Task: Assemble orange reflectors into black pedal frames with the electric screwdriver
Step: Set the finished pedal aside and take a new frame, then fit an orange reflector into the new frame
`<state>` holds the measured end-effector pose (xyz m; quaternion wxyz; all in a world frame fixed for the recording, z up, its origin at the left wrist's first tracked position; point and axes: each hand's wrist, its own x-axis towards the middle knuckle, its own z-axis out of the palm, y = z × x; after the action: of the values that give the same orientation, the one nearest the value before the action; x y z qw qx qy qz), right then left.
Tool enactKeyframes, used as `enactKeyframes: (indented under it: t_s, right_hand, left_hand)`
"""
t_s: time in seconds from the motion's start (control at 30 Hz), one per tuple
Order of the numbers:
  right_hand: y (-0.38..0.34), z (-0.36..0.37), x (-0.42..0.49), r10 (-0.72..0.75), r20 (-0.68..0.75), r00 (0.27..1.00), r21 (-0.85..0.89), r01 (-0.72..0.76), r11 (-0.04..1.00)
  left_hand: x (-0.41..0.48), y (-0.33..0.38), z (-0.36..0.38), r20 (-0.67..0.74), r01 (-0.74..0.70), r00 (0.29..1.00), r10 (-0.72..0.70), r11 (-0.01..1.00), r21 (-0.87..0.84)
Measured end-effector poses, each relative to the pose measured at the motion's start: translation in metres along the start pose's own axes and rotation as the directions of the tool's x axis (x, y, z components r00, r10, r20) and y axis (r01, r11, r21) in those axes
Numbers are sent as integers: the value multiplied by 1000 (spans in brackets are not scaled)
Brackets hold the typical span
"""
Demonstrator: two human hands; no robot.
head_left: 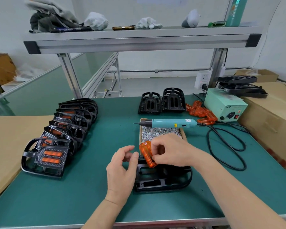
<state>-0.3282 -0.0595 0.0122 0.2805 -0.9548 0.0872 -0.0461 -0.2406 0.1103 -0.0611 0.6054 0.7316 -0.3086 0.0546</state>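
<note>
One orange reflector (pixel 147 154) is pinched between the thumb and fingers of my right hand (pixel 170 151), held tilted just above the far left corner of the black pedal frame (pixel 163 180) that lies flat on the table (pixel 89 195) in front of me; it is not yet seated. My left hand (pixel 122 166) hovers just left of that frame, fingers loosely curled and holding nothing, near the reflector but, as far as I can tell, not touching it. Just beyond the frame sits the tray of screws (pixel 160 132), with the electric screwdriver (pixel 170 123) lying untouched across its far edge. Well to the left of the frame stands a row of finished pedals (pixel 68 129), orange showing in them, so I judge a good share of the job done. Farther beyond the frame two empty frames (pixel 162 103) wait upright, and beyond it to the right lies a heap of loose reflectors (pixel 201 113), so seating this one, screwing it down and more pedals remain
</note>
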Motion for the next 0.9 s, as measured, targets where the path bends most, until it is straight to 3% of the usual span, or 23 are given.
enactKeyframes:
  t_s: [0.37, 0.73, 0.9]
  right_hand:
    - [-8, 11, 5, -51, 108, 993, 46, 46, 998]
    - [5, 14, -11, 75, -82, 994, 246, -52, 968]
    - [7, 22, -21, 90, -116, 989, 343, -45, 938]
  left_hand:
    - [2, -2, -1, 36, 30, 999, -29, 999, -33]
    - [11, -7, -2, -83, 292, 949, -303, 949, -123]
    - [11, -6, -1, -87, 274, 955, -285, 954, -119]
